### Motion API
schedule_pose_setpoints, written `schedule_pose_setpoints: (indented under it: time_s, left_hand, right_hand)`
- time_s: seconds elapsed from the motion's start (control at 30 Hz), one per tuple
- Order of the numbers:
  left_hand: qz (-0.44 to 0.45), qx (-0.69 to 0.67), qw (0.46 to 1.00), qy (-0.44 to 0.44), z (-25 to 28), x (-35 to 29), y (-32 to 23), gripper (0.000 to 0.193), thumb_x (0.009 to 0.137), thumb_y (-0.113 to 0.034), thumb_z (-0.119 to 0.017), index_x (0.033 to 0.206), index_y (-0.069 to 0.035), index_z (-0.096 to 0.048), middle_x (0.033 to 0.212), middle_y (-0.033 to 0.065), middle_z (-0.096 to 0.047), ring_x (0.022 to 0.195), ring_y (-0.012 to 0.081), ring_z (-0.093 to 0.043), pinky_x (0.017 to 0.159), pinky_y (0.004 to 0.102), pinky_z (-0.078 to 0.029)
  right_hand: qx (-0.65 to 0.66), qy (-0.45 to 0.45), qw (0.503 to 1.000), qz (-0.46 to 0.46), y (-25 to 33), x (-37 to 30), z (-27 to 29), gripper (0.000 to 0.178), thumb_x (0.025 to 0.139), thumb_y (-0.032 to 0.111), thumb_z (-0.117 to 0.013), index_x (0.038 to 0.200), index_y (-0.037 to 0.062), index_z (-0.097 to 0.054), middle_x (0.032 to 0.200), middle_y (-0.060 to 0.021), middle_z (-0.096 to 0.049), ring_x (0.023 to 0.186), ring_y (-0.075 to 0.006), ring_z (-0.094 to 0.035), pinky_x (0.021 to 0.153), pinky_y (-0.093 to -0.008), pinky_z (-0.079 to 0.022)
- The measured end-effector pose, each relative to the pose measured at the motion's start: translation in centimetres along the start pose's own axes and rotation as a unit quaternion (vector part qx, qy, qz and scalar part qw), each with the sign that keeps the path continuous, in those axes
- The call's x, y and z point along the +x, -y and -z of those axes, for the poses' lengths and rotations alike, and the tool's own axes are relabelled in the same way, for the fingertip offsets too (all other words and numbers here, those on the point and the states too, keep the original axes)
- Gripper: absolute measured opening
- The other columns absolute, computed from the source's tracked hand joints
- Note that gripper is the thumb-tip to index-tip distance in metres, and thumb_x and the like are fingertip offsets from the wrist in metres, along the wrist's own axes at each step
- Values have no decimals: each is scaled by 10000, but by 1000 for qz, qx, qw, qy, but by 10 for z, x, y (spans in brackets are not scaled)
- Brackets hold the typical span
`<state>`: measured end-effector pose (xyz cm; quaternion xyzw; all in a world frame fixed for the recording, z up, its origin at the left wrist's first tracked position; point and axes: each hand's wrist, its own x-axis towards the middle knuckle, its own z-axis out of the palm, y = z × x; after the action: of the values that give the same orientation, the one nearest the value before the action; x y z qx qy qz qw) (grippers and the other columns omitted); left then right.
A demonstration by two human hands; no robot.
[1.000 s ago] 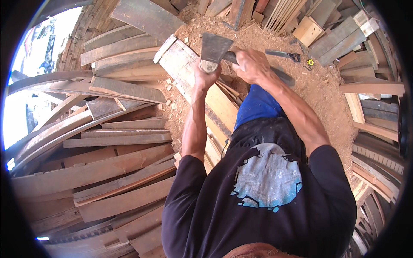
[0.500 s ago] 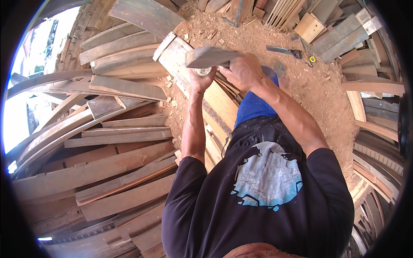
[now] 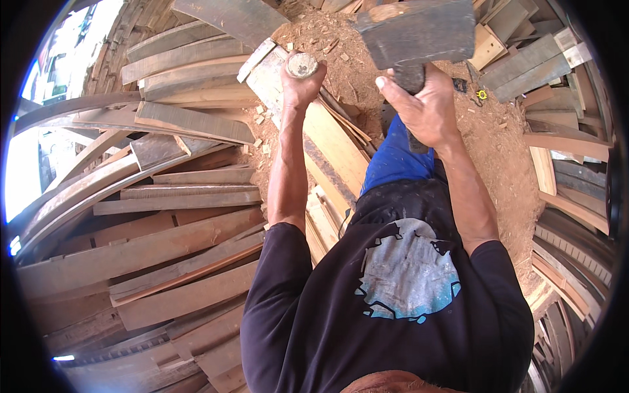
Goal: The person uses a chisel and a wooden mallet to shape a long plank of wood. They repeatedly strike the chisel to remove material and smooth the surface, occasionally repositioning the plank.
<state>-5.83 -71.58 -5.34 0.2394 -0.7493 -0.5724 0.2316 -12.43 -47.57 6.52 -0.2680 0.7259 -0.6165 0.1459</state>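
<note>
My left hand (image 3: pixel 300 92) is closed around an upright wooden handle (image 3: pixel 302 64), seen end-on. Its round top is pale and battered; whatever lies below the fist is hidden. Gripped in my right hand (image 3: pixel 429 108) is a mallet with a dark, blocky wooden head (image 3: pixel 419 39). The head is raised, to the right of the handle's top and apart from it. Beneath my left hand lies a long, pale, worn timber (image 3: pixel 262 75), running toward my legs beside lighter boards (image 3: pixel 334 141).
Stacked planks (image 3: pixel 177 249) crowd the left side, and more timber (image 3: pixel 531 69) stands at the right. Wood chips and shavings cover the brown floor (image 3: pixel 495 150). A yellow tape measure (image 3: pixel 481 95) lies at the far right, near a dark saw handle (image 3: pixel 460 85).
The mallet has moved up and right, away from the handle's top, which is now uncovered. My left hand stays closed on the handle and has shifted slightly upward in view.
</note>
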Motion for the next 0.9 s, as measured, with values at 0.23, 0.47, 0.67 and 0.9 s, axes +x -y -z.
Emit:
schedule_pose_setpoints:
  time_s: [0.23, 0.47, 0.67, 0.9]
  left_hand:
    - [11, -13, 1000, 6, 3, 10, 29, 227, 787, -90, -768, 938, -53, -604, 794, 10, -673, 708, 110, -649, 664, 274, -531]
    - [-3, -4, 1000, 28, 5, 10, 36, 240, 789, -87, -759, 979, -48, -617, 832, 35, -694, 741, 131, -667, 690, 287, -547]
    - [12, -9, 1000, 15, 6, 17, 34, 276, 783, -102, -768, 997, -31, -608, 830, 34, -691, 760, 127, -671, 715, 282, -550]
    - [-8, -22, 1000, 7, 20, 29, 45, 294, 775, -91, -765, 1016, -36, -606, 823, 14, -685, 745, 117, -667, 705, 277, -549]
  right_hand:
    - [32, -18, 999, 3, 10, 0, 4, 201, 870, 127, -741, 982, -4, -637, 836, -27, -664, 736, -82, -590, 662, -270, -502]
    - [61, -29, 998, 20, 11, 4, 4, 189, 863, 116, -751, 978, 5, -649, 811, -13, -663, 717, -85, -599, 654, -264, -507]
    - [53, -32, 997, 36, 9, 6, 1, 176, 862, 104, -749, 973, -1, -661, 836, -30, -683, 733, -89, -613, 662, -267, -515]
    - [72, -24, 997, 30, 12, 9, -8, 181, 861, 88, -749, 979, -14, -657, 841, -36, -684, 738, -80, -610, 659, -259, -512]
